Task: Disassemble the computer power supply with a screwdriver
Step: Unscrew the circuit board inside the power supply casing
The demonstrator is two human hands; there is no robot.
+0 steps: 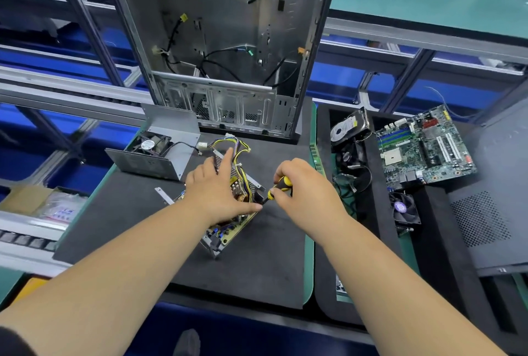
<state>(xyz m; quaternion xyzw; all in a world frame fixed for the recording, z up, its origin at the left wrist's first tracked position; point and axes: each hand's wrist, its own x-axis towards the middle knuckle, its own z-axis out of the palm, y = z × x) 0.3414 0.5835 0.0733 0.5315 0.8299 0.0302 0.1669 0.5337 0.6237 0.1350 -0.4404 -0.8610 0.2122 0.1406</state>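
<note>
My one head camera looks forward and steeply down, close above the dark mat, with the empty computer case standing beyond it.

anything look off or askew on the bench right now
Nothing looks damaged or spilled. The power supply sits skewed on the black mat with its cover off behind it, which suits disassembly. The left hand steadies it; the right hand grips the screwdriver.

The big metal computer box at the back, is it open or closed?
Open. The computer case stands with its side off, so loose black cables show inside.
</note>
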